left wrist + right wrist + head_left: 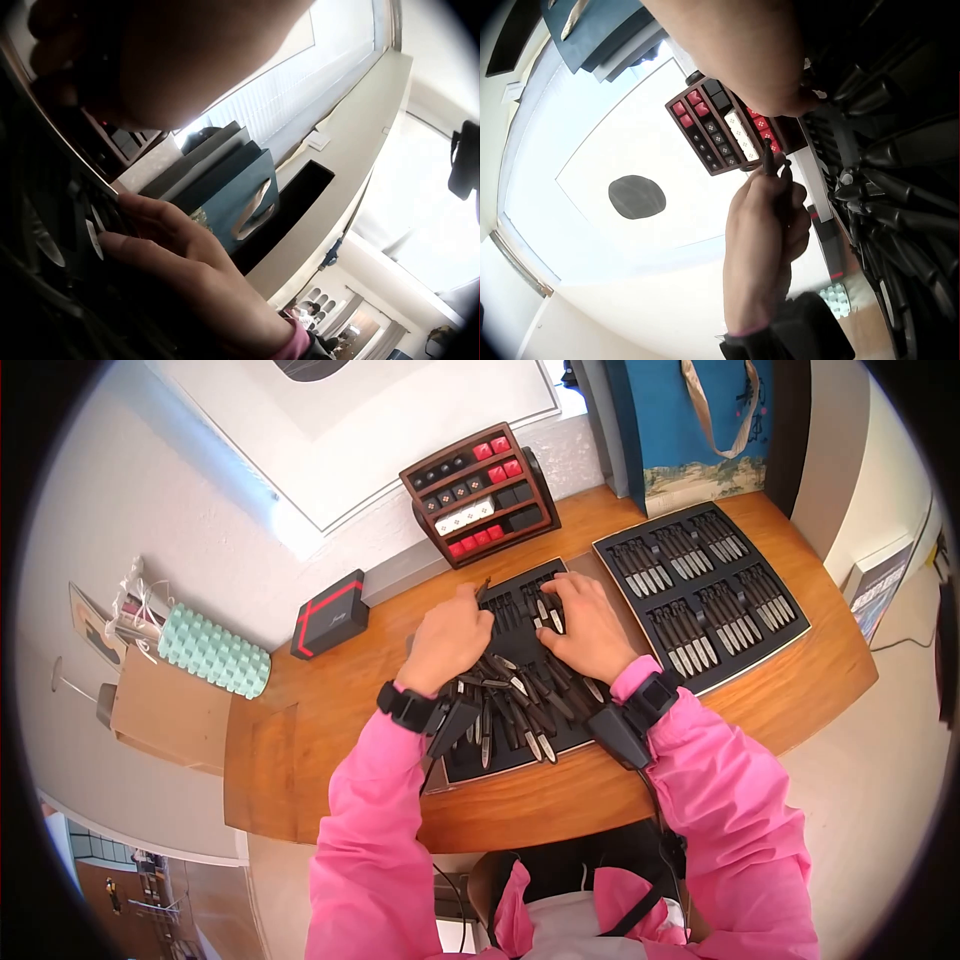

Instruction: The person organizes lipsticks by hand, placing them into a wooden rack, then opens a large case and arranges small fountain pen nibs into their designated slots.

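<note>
My left hand [450, 638] [756, 244] grips slim black pen-shaped items [769, 159], whose dark tips stick up past the curled fingers. Over the upper part of the near black tray [462, 772], my right hand [592, 628] [187, 274] pinches a black item with a silver end [94, 240] between thumb and fingers. Upright rows of similar items [505, 610] stand between the hands. Below them, a loose pile of black items with silver ends [520, 705] lies crisscrossed across the tray.
A second tray [715, 678] holds several neat groups of these items at the right. Behind are a wooden rack [455, 520] with red, black and white blocks, a dark box with red ribbon [330, 615] and a blue bag [690, 430]. A mint-green roller [215, 650] stands left.
</note>
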`<act>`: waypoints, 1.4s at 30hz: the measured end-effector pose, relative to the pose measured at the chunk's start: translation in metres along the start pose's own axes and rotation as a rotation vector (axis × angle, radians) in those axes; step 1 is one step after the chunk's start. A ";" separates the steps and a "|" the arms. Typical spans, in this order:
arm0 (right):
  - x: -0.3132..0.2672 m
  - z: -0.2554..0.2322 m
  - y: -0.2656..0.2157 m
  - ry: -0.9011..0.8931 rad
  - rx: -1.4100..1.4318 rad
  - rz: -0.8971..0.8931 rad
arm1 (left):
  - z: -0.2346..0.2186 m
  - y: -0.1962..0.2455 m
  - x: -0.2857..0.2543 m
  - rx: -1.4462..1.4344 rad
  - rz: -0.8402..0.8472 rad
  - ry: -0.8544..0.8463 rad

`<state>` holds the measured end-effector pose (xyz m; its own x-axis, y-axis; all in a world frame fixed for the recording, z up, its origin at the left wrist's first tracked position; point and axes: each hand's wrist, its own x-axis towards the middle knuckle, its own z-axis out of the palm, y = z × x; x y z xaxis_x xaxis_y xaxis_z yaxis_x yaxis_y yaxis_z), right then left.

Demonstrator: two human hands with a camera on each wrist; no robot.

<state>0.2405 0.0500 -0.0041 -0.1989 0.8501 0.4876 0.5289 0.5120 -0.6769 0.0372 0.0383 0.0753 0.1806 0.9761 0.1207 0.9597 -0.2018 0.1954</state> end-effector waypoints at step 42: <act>0.072 0.000 -0.013 -0.466 -0.656 0.294 | 0.078 -0.096 -0.040 -0.633 0.097 0.411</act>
<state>0.2198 0.1042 0.0396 -0.2221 0.9745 -0.0315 0.9539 0.2105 -0.2140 -0.0452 0.0250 -0.0243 0.0445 0.8683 0.4941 0.6150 -0.4136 0.6714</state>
